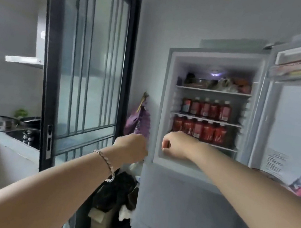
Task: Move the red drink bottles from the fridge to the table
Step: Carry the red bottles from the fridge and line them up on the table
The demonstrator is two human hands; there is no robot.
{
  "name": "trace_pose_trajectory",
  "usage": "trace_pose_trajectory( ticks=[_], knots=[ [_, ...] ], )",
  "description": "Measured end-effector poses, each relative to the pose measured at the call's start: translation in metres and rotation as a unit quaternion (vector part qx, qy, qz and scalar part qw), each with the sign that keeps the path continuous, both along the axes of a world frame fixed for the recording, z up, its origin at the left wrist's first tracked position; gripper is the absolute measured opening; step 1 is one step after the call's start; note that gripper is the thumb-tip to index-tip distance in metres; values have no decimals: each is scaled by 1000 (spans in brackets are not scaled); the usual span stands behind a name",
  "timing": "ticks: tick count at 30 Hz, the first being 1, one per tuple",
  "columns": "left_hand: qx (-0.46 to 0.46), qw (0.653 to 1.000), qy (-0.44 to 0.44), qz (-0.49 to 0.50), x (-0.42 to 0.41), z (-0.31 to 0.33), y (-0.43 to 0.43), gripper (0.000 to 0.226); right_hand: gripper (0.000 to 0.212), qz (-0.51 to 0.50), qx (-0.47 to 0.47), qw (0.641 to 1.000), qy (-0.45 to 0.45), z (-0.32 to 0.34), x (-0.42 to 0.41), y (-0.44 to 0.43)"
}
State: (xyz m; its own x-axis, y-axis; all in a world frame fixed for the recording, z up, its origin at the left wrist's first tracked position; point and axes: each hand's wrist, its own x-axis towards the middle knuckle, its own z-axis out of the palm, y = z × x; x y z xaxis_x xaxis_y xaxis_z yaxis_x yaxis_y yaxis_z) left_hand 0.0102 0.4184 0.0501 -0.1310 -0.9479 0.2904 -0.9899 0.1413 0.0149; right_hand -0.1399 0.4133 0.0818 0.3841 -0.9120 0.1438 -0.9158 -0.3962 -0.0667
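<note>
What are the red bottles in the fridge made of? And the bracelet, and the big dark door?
The red bottles look like glossy clear plastic with printed labels, though blur leaves glass possible. The bracelet looks like shiny silvery metal links. The door seems dark matt metal framing frosted glass, since light glows through.

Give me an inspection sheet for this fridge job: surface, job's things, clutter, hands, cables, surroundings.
Surface: table not in view; bottles stand on shelves of the fridge.
Job's things: red drink bottles, two blurred rows, upright, untouched.
Clutter: food on the top shelf; dark bags on the floor left of the fridge.
Hands: left hand, fingers hidden; right hand curled, holding nothing, in front of the lower row.
Cables: nothing seen.
Surroundings: fridge door open at right; glass door; stove at left.
</note>
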Motion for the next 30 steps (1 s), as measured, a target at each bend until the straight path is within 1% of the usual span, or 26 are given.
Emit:
trace_pose_trajectory(
  ticks=[3, 9, 11, 14, 16, 19, 22, 24, 26, 28, 30],
  knots=[
    [-21, 998, 16, -57, -21, 13, -70, 28, 20, -73, 6, 997, -14, 8, -23, -56],
    [-38, 988, 7, -151, -73, 37, -185, 20, 17, -172, -30, 984, -20, 16, -74, -151],
    [-47, 984, 8, -173, -89, 41, -223, 18, 18, -193, -35, 980, -23, 17, -92, -181],
    [-59, 980, 18, -188, -118, 44, -284, 19, 16, -214, -40, 976, -14, 17, -124, -234],
    [-62, 979, 40, -192, -141, 45, -325, 22, 13, -221, -55, 974, 0, 21, -149, -275],
    [-62, 975, 68, -202, -170, 49, -380, 23, 11, -238, -78, 968, -13, 33, -180, -335],
    [-86, 970, 78, -214, -196, 55, -435, 22, 25, -267, -146, 951, -58, 37, -205, -402],
    [-93, 967, 74, -224, -210, 60, -465, 22, 34, -290, -189, 932, -111, 37, -219, -445],
    [-110, 964, 64, -233, -223, 68, -496, 22, 41, -321, -211, 911, -147, 38, -234, -485],
    [-137, 960, 70, -235, -235, 75, -533, 21, 51, -369, -234, 890, -130, 40, -252, -524],
    [-157, 953, 91, -242, -246, 81, -565, 20, 65, -422, -254, 864, -103, 46, -270, -551]
  ],
)
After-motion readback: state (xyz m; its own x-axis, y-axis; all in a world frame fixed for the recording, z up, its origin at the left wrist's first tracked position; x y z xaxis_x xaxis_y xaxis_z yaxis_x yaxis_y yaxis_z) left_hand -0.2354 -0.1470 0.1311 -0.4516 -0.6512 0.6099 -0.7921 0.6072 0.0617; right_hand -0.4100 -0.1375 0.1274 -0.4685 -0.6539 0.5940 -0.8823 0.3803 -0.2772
